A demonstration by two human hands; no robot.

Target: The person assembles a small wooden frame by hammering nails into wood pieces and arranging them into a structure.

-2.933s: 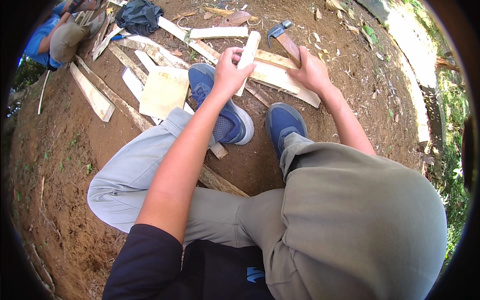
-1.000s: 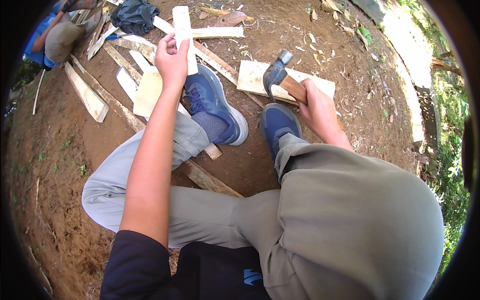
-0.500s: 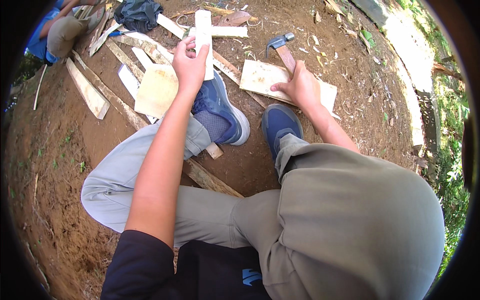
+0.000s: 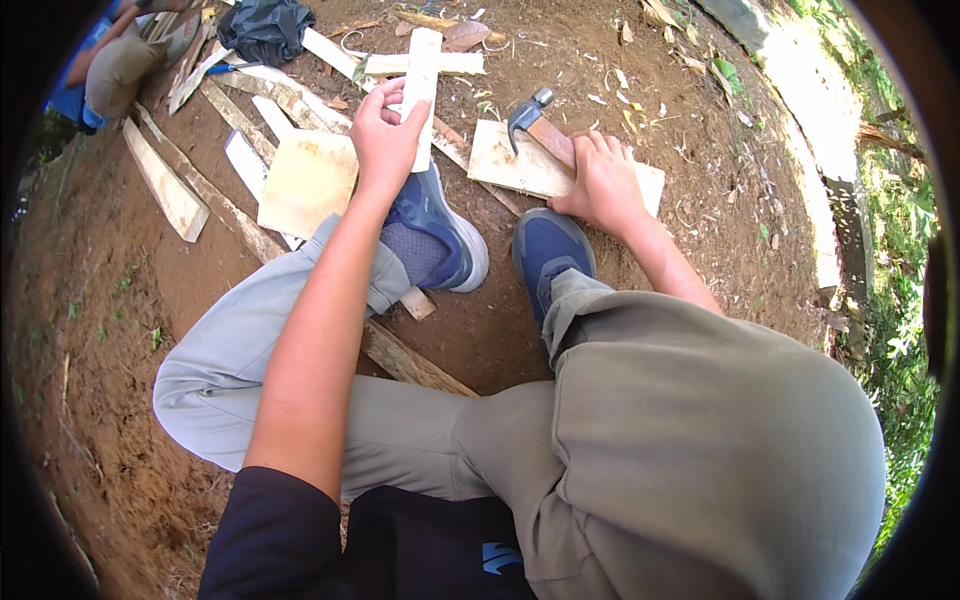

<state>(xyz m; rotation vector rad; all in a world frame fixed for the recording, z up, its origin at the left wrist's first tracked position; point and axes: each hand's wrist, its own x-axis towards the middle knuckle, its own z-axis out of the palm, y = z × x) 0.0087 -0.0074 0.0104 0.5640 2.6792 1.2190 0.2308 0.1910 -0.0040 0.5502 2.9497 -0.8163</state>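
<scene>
My left hand [image 4: 385, 140] pinches a narrow pale wooden strip [image 4: 422, 75], thumb on one side and fingers on the other. The strip points away from me, its near end above my left blue shoe [image 4: 440, 225]. On the right, my right hand [image 4: 605, 188] is wrapped round the wooden handle of a claw hammer [image 4: 550, 138]. The hammer's dark metal head points up and left, over a flat pale board [image 4: 492, 155] lying on the ground. Part of that board is hidden under my hand, beyond my right shoe [image 4: 552, 250].
A squarish board [image 4: 308, 180] leans near my left shin. Several long wooden strips [image 4: 165, 185] lie on the brown soil at the left. A black plastic bag [image 4: 265, 30] sits at the far left, near another person [image 4: 125, 70]. Wood shavings and leaves are scattered ahead.
The hammer has tilted further left, its head now lower and nearer. My right hand has turned with it. My left hand keeps the strip almost in the same place, and the view has shifted slightly.
</scene>
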